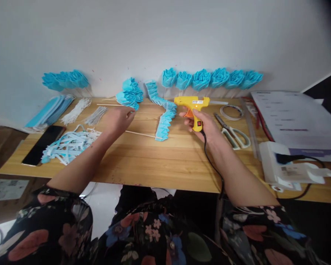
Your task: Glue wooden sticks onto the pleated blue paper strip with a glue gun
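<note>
My right hand (202,123) is wrapped around the handle of a yellow hot glue gun (191,102), fingers near its orange trigger. The nozzle points left, above a pleated light-blue strip (165,123) that lies in a zigzag on the table. The lower end of that strip meets a thin wooden stick (140,133). My left hand (121,117) is closed, thumb and fingers together, right against the edge of a blue rolled flower (128,97). Whatever is between those fingertips is hidden. Two such flowers lie together there, with sticks pointing left.
More blue flowers (201,79) lean along the wall. At left are blue masks (48,110), white cords (76,110), thin wires (96,115), cut scraps (68,145) and a phone (42,145). Scissors (233,134), a wire coil (231,112), papers (292,121) and a power strip (281,165) sit right.
</note>
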Demonstrator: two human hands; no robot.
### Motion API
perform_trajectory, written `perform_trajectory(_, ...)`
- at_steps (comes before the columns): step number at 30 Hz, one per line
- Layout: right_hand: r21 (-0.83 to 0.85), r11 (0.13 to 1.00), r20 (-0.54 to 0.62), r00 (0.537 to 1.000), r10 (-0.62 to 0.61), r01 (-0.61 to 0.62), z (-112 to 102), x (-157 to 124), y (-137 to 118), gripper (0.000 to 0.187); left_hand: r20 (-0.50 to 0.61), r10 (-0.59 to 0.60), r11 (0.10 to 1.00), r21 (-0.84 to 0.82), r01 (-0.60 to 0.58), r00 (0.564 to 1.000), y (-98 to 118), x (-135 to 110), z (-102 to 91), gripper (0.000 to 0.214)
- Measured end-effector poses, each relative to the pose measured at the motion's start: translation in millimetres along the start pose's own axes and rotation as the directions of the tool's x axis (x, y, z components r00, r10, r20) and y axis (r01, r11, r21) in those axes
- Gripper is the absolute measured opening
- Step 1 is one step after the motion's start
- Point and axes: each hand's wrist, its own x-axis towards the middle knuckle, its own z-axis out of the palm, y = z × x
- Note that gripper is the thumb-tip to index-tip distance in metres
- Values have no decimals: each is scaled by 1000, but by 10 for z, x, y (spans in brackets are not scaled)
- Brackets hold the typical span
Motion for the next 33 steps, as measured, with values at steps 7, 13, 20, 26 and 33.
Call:
perform_trajectory(7, 19, 1000, -47, 999, -20, 20, -94, 34, -63, 33, -102, -267, 963, -54, 263, 958, -475, 123, 42, 38)
perform_trajectory(13, 24, 996, -115, 989, 90, -88, -362, 106, 4, 19, -121, -257, 966, -42, 253, 959, -675, 237, 21, 40)
perform_trajectory(20, 53, 957, -125, 949, 288, -284, -512, -41, -37, 27, -100, -240, 970, -64, 234, 966, -749, 297, -76, 42)
perform_trajectory(26, -111, 935, -152, 935, 319, -337, -453, -118, -65, 34, -137, -243, 969, -73, 235, 960, -774, 366, -92, 38)
perform_trajectory(33, -639, 727, -260, 960, 102, -251, -504, -75, -96, 35, -122, -231, 972, -78, 223, 965, -772, 429, -69, 41)
